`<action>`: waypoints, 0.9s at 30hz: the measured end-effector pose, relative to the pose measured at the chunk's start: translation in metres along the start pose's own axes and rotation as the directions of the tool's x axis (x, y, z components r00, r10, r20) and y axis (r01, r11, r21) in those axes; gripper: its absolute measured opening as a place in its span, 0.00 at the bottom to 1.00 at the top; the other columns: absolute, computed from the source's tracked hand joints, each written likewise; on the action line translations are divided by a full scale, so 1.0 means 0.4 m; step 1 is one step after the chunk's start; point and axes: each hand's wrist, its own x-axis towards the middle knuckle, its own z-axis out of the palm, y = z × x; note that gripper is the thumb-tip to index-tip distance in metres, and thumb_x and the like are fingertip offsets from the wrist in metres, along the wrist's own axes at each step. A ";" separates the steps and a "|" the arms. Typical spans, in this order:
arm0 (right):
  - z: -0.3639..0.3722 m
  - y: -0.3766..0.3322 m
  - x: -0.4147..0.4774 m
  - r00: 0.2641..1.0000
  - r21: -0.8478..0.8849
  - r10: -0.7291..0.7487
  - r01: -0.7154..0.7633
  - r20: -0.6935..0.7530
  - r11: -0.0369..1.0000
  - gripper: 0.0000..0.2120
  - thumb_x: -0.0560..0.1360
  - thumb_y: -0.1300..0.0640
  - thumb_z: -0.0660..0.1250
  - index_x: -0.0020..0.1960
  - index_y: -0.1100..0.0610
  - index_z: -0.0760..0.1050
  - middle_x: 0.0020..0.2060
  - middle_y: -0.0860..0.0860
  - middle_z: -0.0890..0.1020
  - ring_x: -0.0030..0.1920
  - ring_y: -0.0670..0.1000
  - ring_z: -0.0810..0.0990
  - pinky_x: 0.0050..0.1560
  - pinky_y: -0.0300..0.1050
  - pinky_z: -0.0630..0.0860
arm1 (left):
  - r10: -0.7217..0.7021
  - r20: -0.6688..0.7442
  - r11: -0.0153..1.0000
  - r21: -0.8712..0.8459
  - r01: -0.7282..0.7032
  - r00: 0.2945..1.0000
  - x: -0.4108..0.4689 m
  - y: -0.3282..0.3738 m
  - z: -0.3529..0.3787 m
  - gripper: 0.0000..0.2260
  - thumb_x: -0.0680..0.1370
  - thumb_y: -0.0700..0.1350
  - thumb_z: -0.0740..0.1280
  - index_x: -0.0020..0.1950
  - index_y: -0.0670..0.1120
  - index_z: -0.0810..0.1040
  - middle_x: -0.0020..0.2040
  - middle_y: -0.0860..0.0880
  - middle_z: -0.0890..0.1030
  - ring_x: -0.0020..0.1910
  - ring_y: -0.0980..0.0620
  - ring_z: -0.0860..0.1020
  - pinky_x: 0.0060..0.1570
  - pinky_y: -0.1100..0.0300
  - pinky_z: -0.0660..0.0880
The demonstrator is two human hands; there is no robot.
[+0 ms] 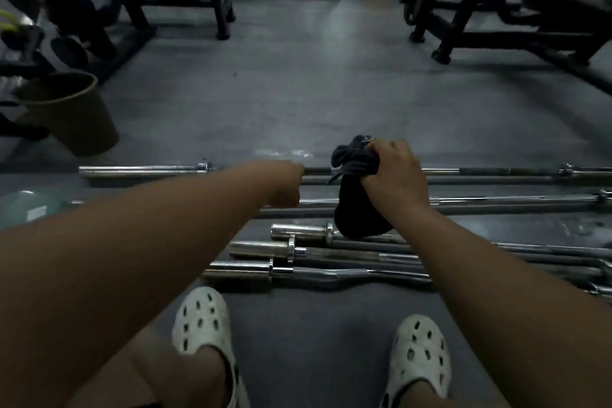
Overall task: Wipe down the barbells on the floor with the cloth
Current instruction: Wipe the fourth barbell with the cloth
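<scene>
Barbells (496, 200) lie side by side on the grey floor (298, 93), all of them running from left to right. Head view: the dark cloth (357, 209) is bunched over the far barbell (142, 170), and its loose part hangs down towards the nearer bars.

The right hand (394, 175) grips the cloth from above. Its fingers are pressed together and clamped round the fabric, at the place where the cloth sits on the bar. Just left of the cloth, the left hand (284, 187) is a fist on the barbells. Its fingers curl under and are hidden, so it cannot be told which of the two far bars they close on.

Nearer to the person than the cloth lie shorter bars with chrome sleeves. The nearest of them is a curl bar (347, 275) with a wavy shaft. Below the cloth, at the bottom edge, are two white clogs (202, 321) with holes.

Far left of the cloth stands a brown bucket (69, 113). Nearer than the bucket lies a pale green bottle (20, 209). It carries a white label (36, 213), but the writing is too blurred to read. Beyond the cloth, black gym machines (496, 10) stand on the floor.
</scene>
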 end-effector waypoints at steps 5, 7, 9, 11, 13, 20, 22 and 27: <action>0.173 0.029 0.090 0.995 -0.037 0.032 -0.029 0.094 0.999 0.19 0.73 0.57 0.67 0.63 0.50 0.75 0.58 0.55 0.74 0.57 0.62 0.74 0.50 0.51 0.73 | 0.051 0.036 0.999 -0.001 -0.051 0.998 0.145 -0.070 0.114 0.23 0.78 0.45 0.65 0.73 0.44 0.65 0.70 0.42 0.71 0.65 0.41 0.74 0.60 0.50 0.73; 0.251 0.049 0.122 0.990 -0.039 0.052 -0.047 0.132 0.998 0.19 0.73 0.57 0.67 0.64 0.50 0.75 0.59 0.55 0.74 0.59 0.62 0.74 0.53 0.53 0.74 | 0.029 0.064 1.000 0.004 -0.030 0.998 0.199 -0.093 0.191 0.20 0.77 0.45 0.65 0.68 0.46 0.68 0.67 0.44 0.73 0.62 0.41 0.75 0.57 0.50 0.74; 0.321 0.075 0.155 0.980 -0.048 0.097 -0.090 0.175 0.995 0.21 0.73 0.58 0.66 0.66 0.51 0.73 0.61 0.56 0.73 0.61 0.62 0.73 0.54 0.52 0.73 | 0.014 0.084 1.000 0.001 -0.015 0.996 0.254 -0.114 0.261 0.20 0.76 0.45 0.66 0.68 0.46 0.69 0.65 0.45 0.73 0.62 0.42 0.75 0.57 0.48 0.75; 0.386 0.107 0.186 0.968 -0.031 0.169 -0.166 0.185 0.986 0.22 0.72 0.61 0.65 0.66 0.52 0.73 0.63 0.57 0.71 0.62 0.63 0.72 0.57 0.53 0.73 | 0.015 0.091 1.000 -0.017 -0.013 0.996 0.309 -0.133 0.320 0.20 0.76 0.46 0.66 0.68 0.46 0.69 0.65 0.45 0.74 0.61 0.42 0.75 0.56 0.48 0.74; 0.443 0.145 0.211 0.953 0.027 0.227 -0.237 0.198 0.971 0.22 0.71 0.63 0.64 0.65 0.54 0.73 0.63 0.59 0.71 0.61 0.63 0.72 0.60 0.53 0.71 | 0.008 0.085 1.000 -0.027 -0.005 0.996 0.366 -0.150 0.371 0.20 0.76 0.47 0.67 0.66 0.46 0.70 0.64 0.45 0.74 0.61 0.43 0.75 0.55 0.48 0.73; 0.657 0.357 0.249 0.872 -0.018 0.354 -0.370 0.337 0.929 0.33 0.68 0.36 0.57 0.66 0.53 0.73 0.61 0.59 0.77 0.62 0.63 0.74 0.64 0.57 0.72 | 0.003 0.053 0.999 -0.054 0.000 0.999 0.549 -0.255 0.502 0.29 0.76 0.50 0.66 0.75 0.48 0.61 0.72 0.45 0.68 0.69 0.43 0.68 0.68 0.46 0.66; 0.717 0.359 0.241 0.813 -0.041 0.468 -0.486 0.347 0.873 0.38 0.71 0.30 0.58 0.74 0.51 0.67 0.70 0.61 0.70 0.71 0.64 0.67 0.71 0.60 0.66 | 0.021 0.088 0.999 -0.045 -0.017 0.996 0.582 -0.290 0.527 0.31 0.76 0.50 0.66 0.77 0.49 0.59 0.75 0.45 0.66 0.71 0.43 0.66 0.70 0.46 0.63; 0.895 0.153 0.223 0.827 -0.214 0.462 -0.412 0.321 0.886 0.32 0.73 0.33 0.65 0.73 0.42 0.66 0.79 0.56 0.53 0.78 0.63 0.48 0.73 0.64 0.58 | 0.055 0.009 0.997 -0.063 -0.055 0.998 0.656 -0.304 0.615 0.26 0.72 0.49 0.63 0.70 0.48 0.66 0.64 0.44 0.73 0.63 0.41 0.71 0.62 0.48 0.65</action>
